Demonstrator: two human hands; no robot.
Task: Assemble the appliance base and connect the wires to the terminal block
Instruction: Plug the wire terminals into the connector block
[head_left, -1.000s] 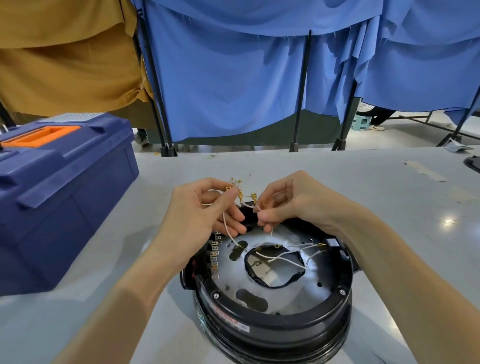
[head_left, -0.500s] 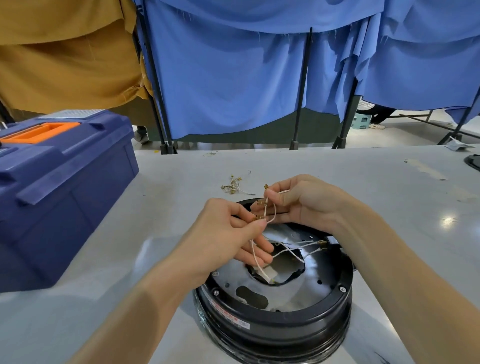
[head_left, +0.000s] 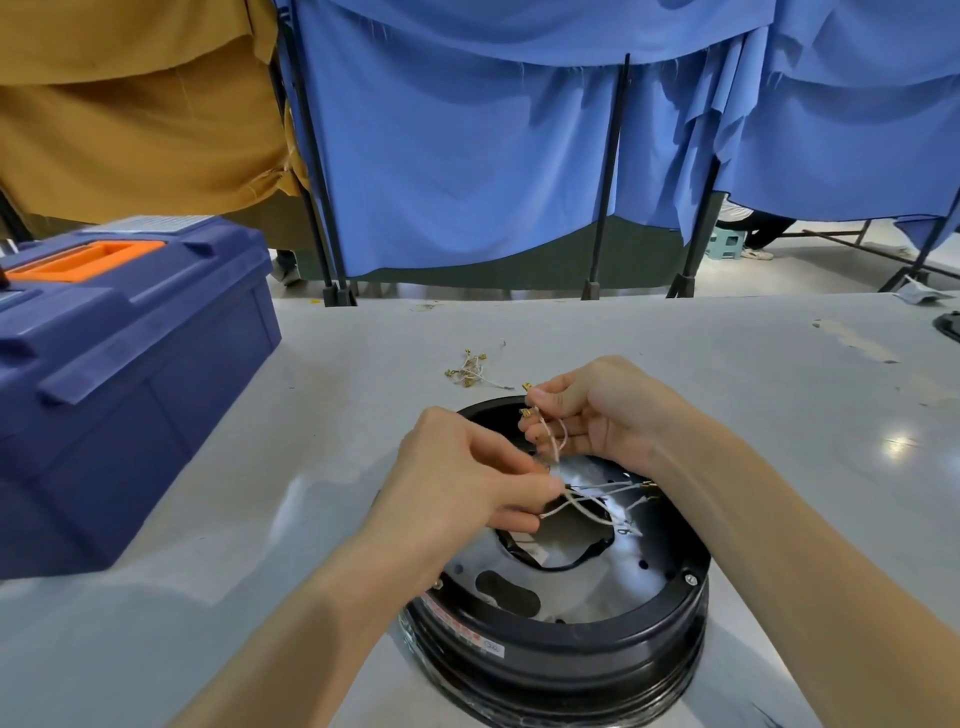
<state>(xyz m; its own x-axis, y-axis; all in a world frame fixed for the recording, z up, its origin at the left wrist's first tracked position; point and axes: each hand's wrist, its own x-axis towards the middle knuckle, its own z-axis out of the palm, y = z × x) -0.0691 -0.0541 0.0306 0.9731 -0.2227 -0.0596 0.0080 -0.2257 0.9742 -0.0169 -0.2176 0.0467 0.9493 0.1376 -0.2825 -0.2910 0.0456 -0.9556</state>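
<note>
From my remote seat, the blue toolbox (head_left: 130, 374) with its orange handle sits closed at about 10 o'clock from the work, on the grey table (head_left: 753, 374); behind it hangs a mustard cloth (head_left: 130, 104), and blue curtains (head_left: 467, 156) fill the back from 12 to 2 o'clock. A loose bundle of short wires (head_left: 470, 371) with brass ends lies on the table at 11 o'clock from the appliance base (head_left: 561, 649), apart from both hands. The left hand (head_left: 467, 483) hovers over the base's 10 o'clock rim; its fingers are curled in and pinch a white wire (head_left: 558, 508) near its free end. That wire runs with the other white leads (head_left: 602, 491) across the central opening (head_left: 561, 545) of the shiny metal plate (head_left: 639, 577) towards 2 o'clock, where small brass connectors show; I cannot tell what they are seated in. The right hand (head_left: 608, 415) is above the base's 12 o'clock edge; thumb and fingers are closed on a looped wire (head_left: 551, 439) whose brass terminals (head_left: 525, 412) stick out to the left of the fingertips. The round black base stands on the table at 6 o'clock in my view, open side up, with a labelled strip on its near wall.
</note>
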